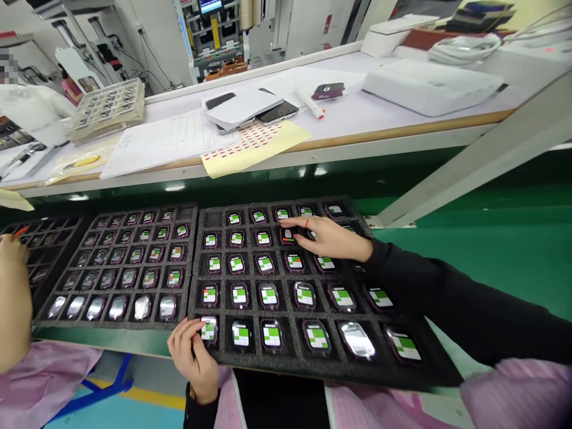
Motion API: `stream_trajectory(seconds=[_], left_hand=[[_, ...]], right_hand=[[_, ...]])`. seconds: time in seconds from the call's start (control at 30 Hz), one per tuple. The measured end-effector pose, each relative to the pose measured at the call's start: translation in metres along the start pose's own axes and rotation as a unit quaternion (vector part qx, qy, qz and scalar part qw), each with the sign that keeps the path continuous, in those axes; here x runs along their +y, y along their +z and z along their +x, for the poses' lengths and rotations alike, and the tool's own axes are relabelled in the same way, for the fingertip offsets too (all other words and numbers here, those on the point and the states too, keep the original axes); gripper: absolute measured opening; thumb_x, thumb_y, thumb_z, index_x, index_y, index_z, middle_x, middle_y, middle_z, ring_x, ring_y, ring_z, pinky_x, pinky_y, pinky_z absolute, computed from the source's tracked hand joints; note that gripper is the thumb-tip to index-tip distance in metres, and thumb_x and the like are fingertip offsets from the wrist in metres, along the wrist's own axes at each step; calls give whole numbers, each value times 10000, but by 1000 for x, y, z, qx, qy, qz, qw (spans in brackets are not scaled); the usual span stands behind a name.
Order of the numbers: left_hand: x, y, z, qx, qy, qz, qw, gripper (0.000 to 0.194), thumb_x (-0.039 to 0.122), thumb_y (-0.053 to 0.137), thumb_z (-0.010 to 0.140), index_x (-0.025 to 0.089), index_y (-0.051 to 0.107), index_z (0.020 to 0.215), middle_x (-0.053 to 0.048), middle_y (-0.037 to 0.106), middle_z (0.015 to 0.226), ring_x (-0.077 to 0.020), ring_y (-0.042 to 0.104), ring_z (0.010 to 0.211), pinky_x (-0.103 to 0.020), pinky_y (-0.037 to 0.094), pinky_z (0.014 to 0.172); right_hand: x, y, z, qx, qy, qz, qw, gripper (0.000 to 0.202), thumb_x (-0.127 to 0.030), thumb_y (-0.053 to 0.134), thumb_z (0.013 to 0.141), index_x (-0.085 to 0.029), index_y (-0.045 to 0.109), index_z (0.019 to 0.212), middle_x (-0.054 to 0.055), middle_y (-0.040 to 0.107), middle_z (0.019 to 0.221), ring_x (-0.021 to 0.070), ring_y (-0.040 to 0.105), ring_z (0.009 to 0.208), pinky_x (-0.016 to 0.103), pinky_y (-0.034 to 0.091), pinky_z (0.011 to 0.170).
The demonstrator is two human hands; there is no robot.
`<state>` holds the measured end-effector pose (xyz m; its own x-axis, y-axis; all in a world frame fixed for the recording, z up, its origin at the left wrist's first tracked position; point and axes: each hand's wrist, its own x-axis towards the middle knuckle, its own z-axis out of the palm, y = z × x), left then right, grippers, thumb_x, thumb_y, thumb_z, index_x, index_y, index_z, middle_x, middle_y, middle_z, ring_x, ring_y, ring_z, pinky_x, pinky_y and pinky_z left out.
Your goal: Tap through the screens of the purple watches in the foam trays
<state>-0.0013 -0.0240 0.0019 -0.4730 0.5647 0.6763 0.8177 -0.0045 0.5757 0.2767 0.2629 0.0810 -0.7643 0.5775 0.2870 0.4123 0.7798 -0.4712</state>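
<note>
A black foam tray point(201, 307) in front of me holds rows of square smartwatches, most with green-and-white screens. My right hand point(330, 238) reaches over its back rows, fingers stretched and apart. The fingertips are at a smartwatch point(288, 235) whose screen is dark with an orange and green strip; whether they touch it I cannot tell. At the tray's front left corner is my left hand point(194, 360), its fingers loosely bent and apart, with nothing held. Those fingertips lie by the left edge of a corner smartwatch point(209, 331). One back-left compartment point(213, 218) holds no watch.
To the left stands a second foam tray point(191, 271) of smartwatches, then a third tray point(53, 253) beside a co-worker's hand point(12, 268). A bench point(339, 128) behind carries papers, phones, a marker point(309, 102) and a white box point(431, 86). A slanted metal post point(469, 143) rises at right.
</note>
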Motion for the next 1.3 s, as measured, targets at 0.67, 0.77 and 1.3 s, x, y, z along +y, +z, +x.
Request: stream_trajectory(seconds=[0.67, 0.77, 1.3], left_hand=[[2, 2, 5, 4, 0, 8, 1000, 241, 149, 485, 971, 205, 706, 893, -59, 708, 907, -237, 625, 1022, -414, 440, 938], [4, 0, 5, -12, -37, 6, 999, 212, 205, 499, 976, 208, 708, 941, -74, 696, 964, -241, 609, 1033, -420, 425, 950], [-17, -88, 103, 127, -637, -320, 690, 281, 85, 638, 724, 193, 511, 950, -112, 592, 1127, -270, 610, 1129, -596, 461, 1098]], right_hand=[[-16, -2, -48, 40, 16, -73, 996, 458, -282, 321, 1052, -159, 469, 1467, 133, 579, 1411, 281, 490, 1365, 595, 241, 1233], [-18, -14, -60, 72, 93, -55, 992, 456, -351, 343, 1035, -165, 573, 1381, 129, 645, 1317, 318, 580, 1262, 551, 419, 1138], [3, -25, -152, 38, 504, 92, 858, 571, -760, 324, 853, -291, 647, 906, 73, 763, 986, 402, 707, 988, 533, 556, 911]])
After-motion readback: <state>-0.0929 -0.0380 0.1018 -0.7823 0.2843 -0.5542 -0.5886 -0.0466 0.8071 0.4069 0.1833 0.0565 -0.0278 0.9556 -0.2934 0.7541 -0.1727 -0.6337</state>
